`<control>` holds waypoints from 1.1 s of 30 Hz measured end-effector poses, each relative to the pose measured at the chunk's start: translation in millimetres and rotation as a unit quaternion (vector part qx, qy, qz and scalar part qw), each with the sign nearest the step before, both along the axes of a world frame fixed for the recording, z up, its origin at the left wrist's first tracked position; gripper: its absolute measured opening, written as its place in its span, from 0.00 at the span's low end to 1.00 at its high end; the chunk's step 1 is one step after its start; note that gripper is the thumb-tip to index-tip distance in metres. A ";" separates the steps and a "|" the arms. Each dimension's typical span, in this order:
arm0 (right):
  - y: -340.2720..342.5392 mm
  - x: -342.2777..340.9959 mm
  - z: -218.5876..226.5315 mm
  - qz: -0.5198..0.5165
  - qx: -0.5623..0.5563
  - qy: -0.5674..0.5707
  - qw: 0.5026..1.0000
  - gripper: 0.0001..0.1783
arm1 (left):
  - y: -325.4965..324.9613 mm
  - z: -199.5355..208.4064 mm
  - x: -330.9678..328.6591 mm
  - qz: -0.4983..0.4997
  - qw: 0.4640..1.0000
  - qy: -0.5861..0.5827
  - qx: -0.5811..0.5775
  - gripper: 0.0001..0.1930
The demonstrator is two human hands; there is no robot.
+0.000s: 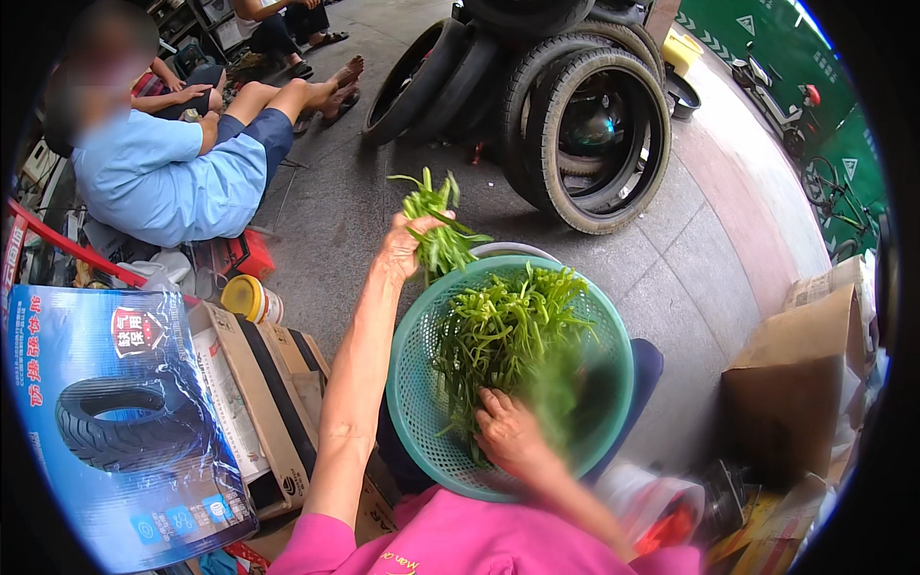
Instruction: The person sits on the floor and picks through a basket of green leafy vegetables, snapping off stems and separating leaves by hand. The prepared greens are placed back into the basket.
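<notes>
My left hand is closed round a small bunch of long green leafy stems, held up by the far-left rim of the round teal perforated plastic basket. My right hand is down in the basket, fingers bent against the main pile of green stems; can't tell if it's gripping any. Basket's right in front of my pink shirt.

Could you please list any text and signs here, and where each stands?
Wording left uncopied:
Blue package: red, white characters; smallest unreadable.
Red panel: white characters.
Brown carton: dark print, too small to read.
Pink shirt: small yellow lettering.
Green wall: white triangular signs.
Yellow tub: label too small.
</notes>
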State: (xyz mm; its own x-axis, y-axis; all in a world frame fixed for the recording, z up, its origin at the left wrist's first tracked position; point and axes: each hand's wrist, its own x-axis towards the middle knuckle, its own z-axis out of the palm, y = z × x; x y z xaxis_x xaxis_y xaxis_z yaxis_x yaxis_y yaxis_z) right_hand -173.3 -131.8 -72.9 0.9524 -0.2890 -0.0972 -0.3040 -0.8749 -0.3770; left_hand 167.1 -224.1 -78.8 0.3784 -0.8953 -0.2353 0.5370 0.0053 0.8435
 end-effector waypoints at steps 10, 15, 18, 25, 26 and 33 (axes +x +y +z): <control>-2.0 -0.5 12.9 -0.030 0.112 -0.124 0.985 0.13 | 7.9 -17.5 -10.4 0.070 0.977 -0.094 0.178 0.29; -22.4 -20.9 57.0 -0.175 0.141 -0.232 0.946 0.10 | 57.9 52.4 -74.1 0.252 0.945 -0.205 0.039 0.10; -39.6 -27.8 48.0 -0.292 0.109 -0.273 0.910 0.10 | 112.8 64.4 -126.0 0.270 0.933 -0.236 0.036 0.08; -98.8 -28.1 7.0 -0.396 0.199 -0.141 0.885 0.38 | 135.6 -20.4 -200.6 0.161 0.949 -0.140 0.230 0.37; -111.6 -24.7 7.3 -0.393 0.260 -0.100 0.876 0.39 | 131.3 -20.1 -197.2 0.136 0.959 -0.093 0.229 0.38; -125.6 -29.3 -64.0 -0.298 0.365 -0.111 0.875 0.40 | 105.3 -10.2 -188.9 0.061 0.973 0.035 0.221 0.35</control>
